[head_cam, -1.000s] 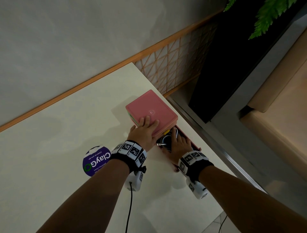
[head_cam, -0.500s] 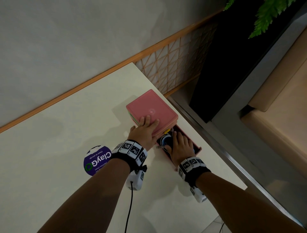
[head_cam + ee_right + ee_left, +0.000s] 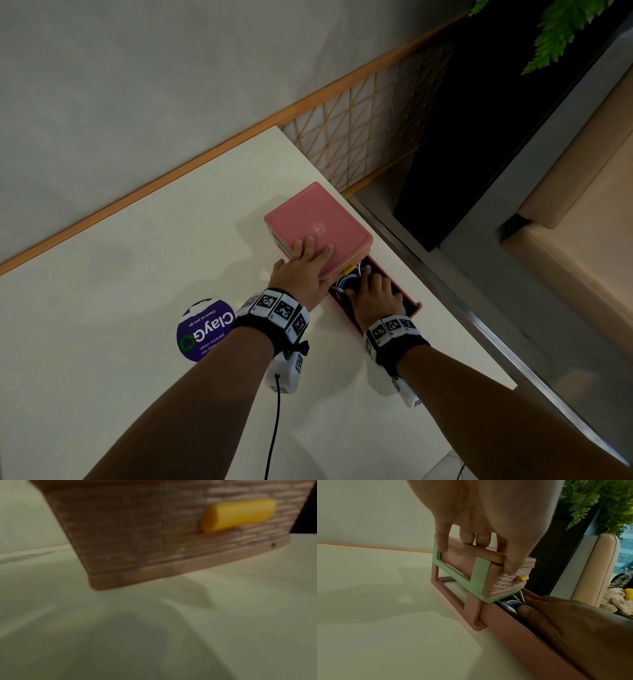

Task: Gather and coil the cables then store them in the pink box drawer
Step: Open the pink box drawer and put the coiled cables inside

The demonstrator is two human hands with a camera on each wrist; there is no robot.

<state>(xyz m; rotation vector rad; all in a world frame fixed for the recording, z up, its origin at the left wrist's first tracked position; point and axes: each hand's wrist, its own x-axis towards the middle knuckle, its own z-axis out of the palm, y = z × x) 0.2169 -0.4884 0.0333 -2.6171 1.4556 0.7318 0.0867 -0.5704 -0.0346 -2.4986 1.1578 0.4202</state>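
The pink box (image 3: 329, 219) stands near the table's right edge. My left hand (image 3: 301, 270) lies on its lid with the fingers flat, and in the left wrist view the thumb (image 3: 510, 563) reaches down over the upper drawer's woven front. The lower drawer (image 3: 416, 306) is pulled out. My right hand (image 3: 373, 294) is inside it, palm down on coiled blue and white cables (image 3: 344, 282), which also show beside its thumb (image 3: 511, 603). The right wrist view shows only a blurred woven drawer front (image 3: 137, 534) with a yellow knob (image 3: 238, 514).
A round purple ClayGo sticker (image 3: 205, 329) lies on the white table (image 3: 137, 274) left of my left wrist. The table's right edge (image 3: 479, 342) drops off just beyond the drawer. A lattice screen (image 3: 370, 130) and fern (image 3: 561, 31) stand behind.
My right hand has slid a little deeper into the drawer toward the box, over the cables. The left hand stays on the lid.
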